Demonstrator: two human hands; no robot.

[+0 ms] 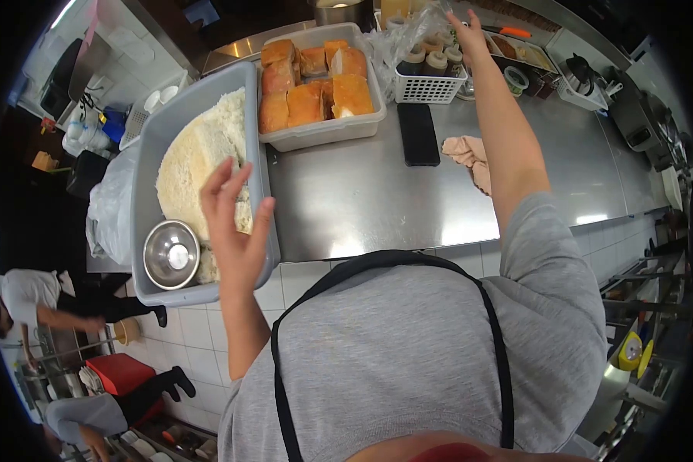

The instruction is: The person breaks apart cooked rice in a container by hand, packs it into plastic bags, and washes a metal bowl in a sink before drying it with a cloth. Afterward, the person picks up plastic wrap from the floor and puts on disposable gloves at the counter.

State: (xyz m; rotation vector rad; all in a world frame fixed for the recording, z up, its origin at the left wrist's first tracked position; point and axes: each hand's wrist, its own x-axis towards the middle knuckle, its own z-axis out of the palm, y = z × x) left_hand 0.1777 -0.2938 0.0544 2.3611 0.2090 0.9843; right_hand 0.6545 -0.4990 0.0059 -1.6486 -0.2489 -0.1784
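My left hand is held over the right side of a grey tub, fingers spread and nothing in them. Cooked white rice is heaped in the tub, and a steel bowl rests in its near left corner. My right arm stretches across the counter. At its end, my right hand has its fingers apart beside a clear plastic bag; whether the fingertips touch the plastic I cannot tell. Below that hand, a white basket holds several squeeze bottles.
A plastic container of golden-brown food blocks adjoins the tub. A black phone and a pinkish cloth lie on the steel counter. An orange-handled tool is at the back. Two people are at the lower left.
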